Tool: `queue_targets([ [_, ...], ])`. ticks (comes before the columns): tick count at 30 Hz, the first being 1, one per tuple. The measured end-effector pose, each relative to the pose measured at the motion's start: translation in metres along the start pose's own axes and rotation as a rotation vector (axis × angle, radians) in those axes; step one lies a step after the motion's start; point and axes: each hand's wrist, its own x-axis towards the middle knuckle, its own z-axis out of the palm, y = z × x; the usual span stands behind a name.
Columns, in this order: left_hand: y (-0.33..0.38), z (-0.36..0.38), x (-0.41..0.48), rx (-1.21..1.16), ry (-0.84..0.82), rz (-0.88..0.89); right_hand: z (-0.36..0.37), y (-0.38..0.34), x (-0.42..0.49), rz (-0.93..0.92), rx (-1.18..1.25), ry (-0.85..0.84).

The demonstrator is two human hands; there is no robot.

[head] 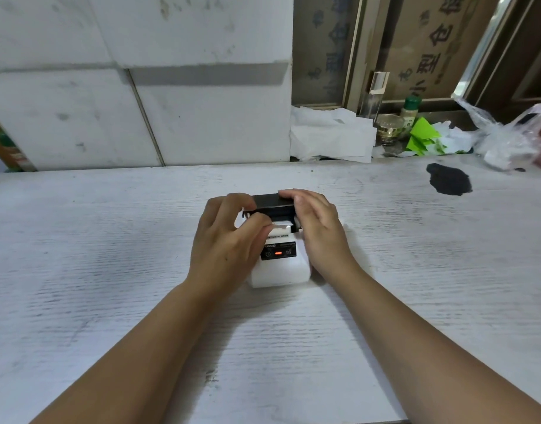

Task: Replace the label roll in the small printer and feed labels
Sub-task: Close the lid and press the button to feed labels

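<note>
Head view: both hands on a small white printer (279, 267) on the tabletop (110, 240).
Left hand (223, 240) fingers pinch the label strip (278, 232); right hand (319, 228) fingers clamp the dark lid (270, 201).

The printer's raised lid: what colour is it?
Black lid, on a white printer; head view.

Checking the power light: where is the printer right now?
The printer sits mid-table in the head view, between the left hand and right hand.

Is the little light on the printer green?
No, the light on the printer glows orange-red, on the black panel between the two hands.
</note>
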Motion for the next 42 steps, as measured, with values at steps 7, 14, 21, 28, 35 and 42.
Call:
queue_targets([
  [7,0.002,-0.004,0.003,-0.062,-0.04,0.046,-0.001,-0.001,0.003,0.05,0.084,0.009],
  [14,-0.003,-0.004,0.003,-0.016,-0.083,0.083,-0.004,-0.005,0.004,0.186,0.198,-0.04],
  [21,-0.003,-0.004,0.002,-0.007,-0.106,0.135,-0.004,-0.005,0.002,0.214,0.151,-0.084],
  [28,-0.001,-0.007,0.004,-0.128,-0.212,0.069,-0.004,-0.004,0.002,0.228,0.127,-0.088],
  [35,-0.003,-0.007,0.002,-0.181,-0.246,-0.084,-0.004,-0.002,0.005,0.205,0.15,-0.094],
  [42,-0.008,-0.008,0.0,-0.336,-0.491,-0.201,-0.003,0.0,0.006,0.252,0.223,-0.122],
])
